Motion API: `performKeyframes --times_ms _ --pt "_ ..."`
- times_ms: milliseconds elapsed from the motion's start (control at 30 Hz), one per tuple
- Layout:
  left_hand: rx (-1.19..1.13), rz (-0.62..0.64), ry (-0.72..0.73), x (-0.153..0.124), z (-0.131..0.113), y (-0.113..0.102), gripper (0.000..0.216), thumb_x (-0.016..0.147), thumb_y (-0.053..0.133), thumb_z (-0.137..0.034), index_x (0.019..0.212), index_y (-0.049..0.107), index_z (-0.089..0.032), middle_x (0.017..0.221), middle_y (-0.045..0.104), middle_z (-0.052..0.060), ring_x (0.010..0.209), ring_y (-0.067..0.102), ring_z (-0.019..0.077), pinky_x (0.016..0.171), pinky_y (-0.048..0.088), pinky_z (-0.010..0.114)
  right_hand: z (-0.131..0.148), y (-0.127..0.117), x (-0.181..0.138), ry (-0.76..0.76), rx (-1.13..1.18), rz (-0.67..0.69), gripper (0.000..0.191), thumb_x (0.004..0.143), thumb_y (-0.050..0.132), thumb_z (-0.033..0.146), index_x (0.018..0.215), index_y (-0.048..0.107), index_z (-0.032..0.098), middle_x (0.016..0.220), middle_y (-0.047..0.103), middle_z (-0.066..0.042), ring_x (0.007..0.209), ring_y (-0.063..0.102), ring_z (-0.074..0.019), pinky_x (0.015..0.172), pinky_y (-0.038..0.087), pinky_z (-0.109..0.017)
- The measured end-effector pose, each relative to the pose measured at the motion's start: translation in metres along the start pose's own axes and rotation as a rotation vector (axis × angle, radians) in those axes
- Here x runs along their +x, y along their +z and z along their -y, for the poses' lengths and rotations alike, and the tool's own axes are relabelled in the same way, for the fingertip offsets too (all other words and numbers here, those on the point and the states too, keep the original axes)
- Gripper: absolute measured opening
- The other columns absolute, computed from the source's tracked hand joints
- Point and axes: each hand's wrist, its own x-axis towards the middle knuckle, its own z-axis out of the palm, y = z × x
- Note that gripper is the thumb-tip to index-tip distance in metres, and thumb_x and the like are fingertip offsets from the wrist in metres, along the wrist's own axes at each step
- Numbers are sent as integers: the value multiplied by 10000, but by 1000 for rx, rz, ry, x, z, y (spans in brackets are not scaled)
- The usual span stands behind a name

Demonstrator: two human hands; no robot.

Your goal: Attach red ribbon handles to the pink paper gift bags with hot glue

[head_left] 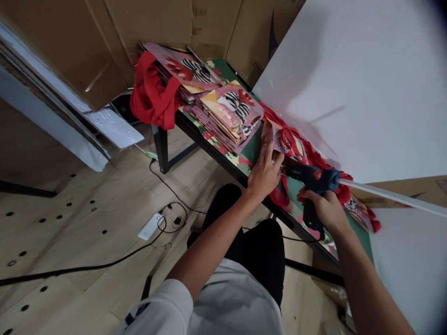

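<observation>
While a white power strip [151, 226] and its black cable [70, 269] lie on the wooden floor at lower left, a red cloth [151, 95] hangs off the surface's [209, 142] far end at upper centre. Just right of it, a fanned stack of printed cards [223, 111] rests on the surface. Right of centre, the left hand [263, 174] presses flat, fingers spread, on a folded printed card [275, 137]; its grip is released, holding nothing. Just beside it, the right hand [324, 209] is clenched around a blue glue gun [312, 186], nozzle pointing towards that card. White boards [366, 83] fill the right of the frame.
</observation>
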Motion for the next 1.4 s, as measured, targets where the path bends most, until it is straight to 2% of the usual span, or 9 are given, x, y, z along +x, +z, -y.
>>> performKeyframes --times_ms 233,467,867,1133,1200,1300,1400 --pt "1 7 9 0 1 1 569 964 703 -155 1518 574 -143 1744 312 267 1677 295 428 1252 524 559 -11 -6 -10 21 106 -60 384 670 747 538 851 810 205 790 763 -71 669 634 -241 583 466 -342" --pt "-5 -2 23 0 2 1 543 961 688 -130 1493 577 -128 1743 299 273 1683 278 425 1316 445 555 -10 6 -2 36 91 -44 342 681 740 541 816 785 230 682 666 -16 602 542 -210 539 412 -337" --pt "-4 2 18 0 1 -1 551 968 681 -133 1508 578 -156 1730 307 251 1674 294 421 1283 491 552 -1 13 5 50 136 9 363 631 727 491 805 776 176 710 686 -34 620 563 -198 550 414 -316" --pt "-7 10 17 0 4 0 569 956 701 -147 1509 570 -173 1743 290 239 1686 273 406 1277 494 566 -12 8 1 22 241 -12 352 658 742 486 847 768 189 780 720 -31 685 604 -206 602 451 -313" --pt "5 11 29 0 5 0 565 956 697 -140 1507 571 -157 1740 285 253 1685 271 415 1293 472 571 -14 9 3 48 264 1 360 650 758 492 847 765 191 728 689 -19 639 574 -197 575 437 -312" --pt "13 17 45 0 6 0 588 954 697 -134 1524 558 -157 1742 271 261 1685 260 428 1266 500 584 -15 11 8 66 275 51 317 659 740 477 806 750 196 672 653 -11 588 535 -186 545 411 -313" --pt "4 15 48 0 6 0 582 949 696 -128 1514 563 -159 1738 273 260 1679 272 432 1259 506 592 -15 9 11 24 254 81 257 665 707 435 758 737 198 712 687 -29 642 575 -196 582 422 -314"
